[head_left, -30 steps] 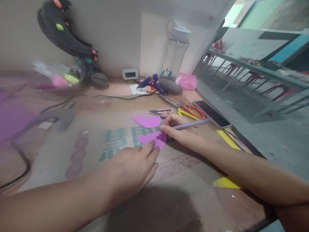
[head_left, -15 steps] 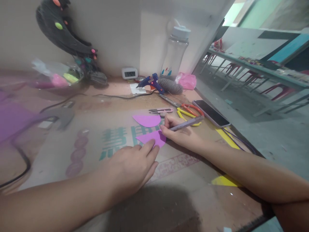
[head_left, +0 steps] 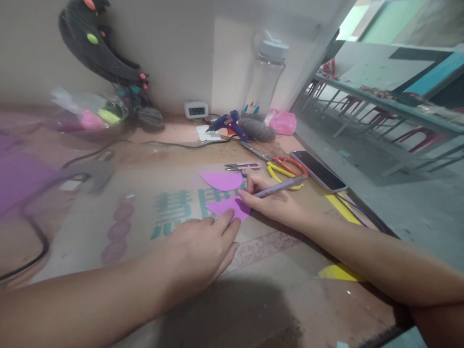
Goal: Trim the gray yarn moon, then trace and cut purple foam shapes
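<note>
Surface: cardboard-covered worktable (head_left: 108,203), mid-frame.
Left hand (head_left: 197,249): fingers extended, pressing purple foam piece (head_left: 228,207).
Right hand (head_left: 273,200): fingers gripping pen (head_left: 281,185), tip at the piece.

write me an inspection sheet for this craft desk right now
surface: printed cardboard sheet over the desk
job's things: purple cutout pinned by left hand; pen at its right edge; second purple cutout just behind
clutter: glue gun, yarn ball, snips, yellow pliers, orange scissors, phone, water bottle, clock
grippers: left hand open, pressing; right hand shut on pen
cables: black cable at left; thin cord behind
surroundings: wall behind; tables and red stools at right
</note>
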`<state>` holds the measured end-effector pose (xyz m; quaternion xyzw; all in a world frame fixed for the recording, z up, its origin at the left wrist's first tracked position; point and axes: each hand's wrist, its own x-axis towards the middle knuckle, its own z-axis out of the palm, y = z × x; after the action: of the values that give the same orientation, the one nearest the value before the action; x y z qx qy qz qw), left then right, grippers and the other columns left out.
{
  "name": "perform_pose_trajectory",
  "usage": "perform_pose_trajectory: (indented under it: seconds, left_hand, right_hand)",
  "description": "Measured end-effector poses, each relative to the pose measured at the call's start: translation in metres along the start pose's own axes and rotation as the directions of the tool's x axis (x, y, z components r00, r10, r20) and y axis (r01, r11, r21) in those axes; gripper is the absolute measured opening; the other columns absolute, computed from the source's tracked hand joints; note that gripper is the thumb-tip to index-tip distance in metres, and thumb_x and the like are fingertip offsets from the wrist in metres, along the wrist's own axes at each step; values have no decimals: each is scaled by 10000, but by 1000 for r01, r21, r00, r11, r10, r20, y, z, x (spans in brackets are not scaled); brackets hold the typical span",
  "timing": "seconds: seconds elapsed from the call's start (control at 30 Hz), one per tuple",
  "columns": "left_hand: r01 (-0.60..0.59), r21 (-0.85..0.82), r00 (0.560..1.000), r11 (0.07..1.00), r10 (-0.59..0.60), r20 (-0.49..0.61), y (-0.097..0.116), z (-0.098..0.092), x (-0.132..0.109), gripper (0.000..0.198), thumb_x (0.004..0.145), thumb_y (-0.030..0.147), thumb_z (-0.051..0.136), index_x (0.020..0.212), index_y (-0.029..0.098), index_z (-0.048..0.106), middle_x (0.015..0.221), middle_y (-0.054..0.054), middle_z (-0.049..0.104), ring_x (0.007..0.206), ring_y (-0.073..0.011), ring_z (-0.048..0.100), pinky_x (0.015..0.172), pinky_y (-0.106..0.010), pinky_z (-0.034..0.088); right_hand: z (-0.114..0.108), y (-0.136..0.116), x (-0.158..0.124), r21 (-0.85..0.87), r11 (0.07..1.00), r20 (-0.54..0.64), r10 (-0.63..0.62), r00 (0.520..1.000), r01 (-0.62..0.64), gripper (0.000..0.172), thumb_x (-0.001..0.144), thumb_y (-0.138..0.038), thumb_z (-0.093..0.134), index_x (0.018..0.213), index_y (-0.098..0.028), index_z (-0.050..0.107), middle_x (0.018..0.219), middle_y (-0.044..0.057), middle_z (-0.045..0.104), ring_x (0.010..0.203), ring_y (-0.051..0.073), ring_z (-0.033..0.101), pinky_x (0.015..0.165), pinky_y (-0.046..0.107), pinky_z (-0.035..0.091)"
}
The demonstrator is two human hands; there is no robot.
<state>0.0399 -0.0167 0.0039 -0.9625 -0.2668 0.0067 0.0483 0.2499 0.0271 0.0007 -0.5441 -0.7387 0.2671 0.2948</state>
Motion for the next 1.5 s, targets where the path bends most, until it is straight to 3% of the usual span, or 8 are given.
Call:
perform_pose_trajectory:
  seconds: [0.3,0.63,0.8,0.93,1.07,1.27,1.37,1.5]
  left_hand:
    - [3,5,1000,1000,-3,1,0,2,-2,461,1030,287,327,1391,111,554,1348,-196,630,861,-294,743,616,-416,626]
    - [-2,-9,1000,1000,2,-4,-1,3,0,465,1027,280,325,1383,99,562,1357,-206,623,884,-303,743,624,-425,629]
    - [-2,-6,1000,1000,2,-11,-1,3,-1,465,1030,292,331,1392,103,554,1366,-197,622,898,-302,744,630,-416,630]
    - [-21,-19,998,1000,20,-66,-2,3,-2,440,1026,280,353,1352,99,587,1347,-184,638,951,-315,720,698,-447,627]
    - [-92,6,983,996,92,-158,-3,4,-3,376,1022,237,373,1211,115,675,1236,-150,699,937,-301,689,777,-467,603]
    - [-92,-15,985,996,88,-147,-1,3,-2,363,1024,222,372,1211,114,663,1213,-143,699,988,-301,664,817,-464,581]
    - [-85,-32,986,996,79,-146,-1,3,-2,372,1025,224,363,1235,108,647,1215,-144,690,995,-302,649,826,-466,570]
    - [-69,-75,989,995,58,-136,-3,4,-3,381,1026,231,355,1265,114,628,1208,-141,665,1016,-307,622,850,-473,554]
  right_hand:
    - [0,1,0,-18,1000,-11,-12,1000,12,262,808,-249,572,632,-226,379,567,-71,423,527,96,366,521,259,262]
    - [0,2,-5,38,999,-50,-7,999,9,280,827,-296,578,636,-227,385,550,-66,452,506,94,386,495,241,272]
    - [-8,-1,-5,99,994,-106,-30,994,41,240,896,-348,589,724,-218,484,600,-46,530,537,111,471,518,248,352]
    - [-29,10,7,-111,981,-176,-176,969,158,182,948,-326,561,881,-199,673,856,41,705,812,193,641,738,305,466]
    - [-43,36,24,-393,889,-154,-316,936,235,162,926,-293,586,933,-193,714,926,84,724,894,244,650,840,370,478]
    - [-37,55,32,-511,817,-78,-352,933,266,265,964,-355,563,1118,-195,707,1038,127,690,986,271,622,883,397,469]
    - [-29,56,30,-492,818,-34,-361,932,299,223,947,-355,598,1049,-184,700,1003,114,674,964,262,609,873,384,456]
    - [-25,47,21,-293,924,-46,-272,961,248,105,912,-265,632,974,-181,646,921,66,685,865,221,623,795,344,469]
